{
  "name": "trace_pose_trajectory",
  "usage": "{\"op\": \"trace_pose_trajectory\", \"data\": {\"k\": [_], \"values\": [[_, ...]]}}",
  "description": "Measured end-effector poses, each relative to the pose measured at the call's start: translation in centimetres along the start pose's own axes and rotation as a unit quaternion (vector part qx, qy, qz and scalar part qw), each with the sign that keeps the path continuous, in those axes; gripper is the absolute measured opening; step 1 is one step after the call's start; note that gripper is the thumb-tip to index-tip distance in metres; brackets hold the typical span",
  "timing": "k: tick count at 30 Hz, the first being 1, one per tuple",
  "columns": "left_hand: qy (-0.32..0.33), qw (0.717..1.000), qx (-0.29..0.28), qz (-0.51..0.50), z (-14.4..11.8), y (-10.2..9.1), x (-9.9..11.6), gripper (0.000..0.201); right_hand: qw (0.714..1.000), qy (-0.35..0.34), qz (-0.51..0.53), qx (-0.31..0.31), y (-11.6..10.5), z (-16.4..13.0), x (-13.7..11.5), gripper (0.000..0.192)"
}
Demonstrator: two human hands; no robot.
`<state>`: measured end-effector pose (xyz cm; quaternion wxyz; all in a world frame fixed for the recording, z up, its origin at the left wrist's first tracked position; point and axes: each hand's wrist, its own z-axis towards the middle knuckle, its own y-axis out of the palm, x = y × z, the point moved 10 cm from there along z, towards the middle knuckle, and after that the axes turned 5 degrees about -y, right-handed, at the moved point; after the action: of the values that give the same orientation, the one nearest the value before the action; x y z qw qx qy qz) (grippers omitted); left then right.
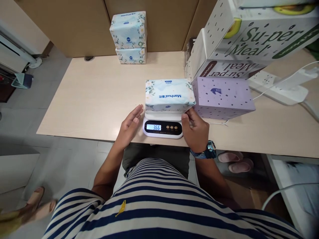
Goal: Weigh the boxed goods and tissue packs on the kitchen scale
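Observation:
A tissue pack [170,95] with "Manhua" print and a floral pattern lies on a white kitchen scale [161,129]. The scale's lit display reads 3.66. At the scale's left side rests my left hand [128,127], fingers stretched out and holding nothing. My right hand [196,129], with a watch on its wrist, is at the right side of the scale, thumb apart from the fingers. Its fingertips are close to the pack's lower right corner and partly hidden; whether they touch it I cannot tell.
Two similar tissue packs [131,36] are stacked by the back panel. On the right stand a purple dotted box [223,96], white "Su-per Meal" boxes [261,36] and a power strip [281,88] with a cable. The table's front edge is just before me. Another person's feet [37,202] show lower left.

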<state>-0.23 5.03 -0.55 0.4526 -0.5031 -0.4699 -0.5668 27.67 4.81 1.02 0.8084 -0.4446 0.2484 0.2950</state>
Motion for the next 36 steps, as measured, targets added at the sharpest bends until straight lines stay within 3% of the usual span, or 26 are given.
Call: {"op": "trace_pose_trajectory", "data": {"k": [5,14,26,30,36], "values": [[-0.003,1.0,0.007,0.013,0.0,-0.2,-0.2,0.061,0.996,-0.075,0.049,0.019,-0.1,-0.6,-0.7,0.075],[-0.027,0.999,0.016,0.036,-0.1,0.0,0.2,0.066,0.982,-0.168,0.089,-0.019,1.0,-0.8,-2.7,0.098],[-0.035,0.997,0.045,0.057,0.2,0.1,0.4,0.071,0.968,-0.074,0.218,-0.101,3.0,-0.8,-0.2,0.111],[-0.024,0.997,0.04,0.062,0.4,0.1,0.2,0.07,0.958,-0.028,0.246,-0.145,3.4,-0.8,-0.5,0.117],[-0.023,0.997,0.036,0.066,0.5,0.1,0.1,0.069,0.947,-0.017,0.262,-0.184,3.5,-0.7,-1.5,0.12]]}}
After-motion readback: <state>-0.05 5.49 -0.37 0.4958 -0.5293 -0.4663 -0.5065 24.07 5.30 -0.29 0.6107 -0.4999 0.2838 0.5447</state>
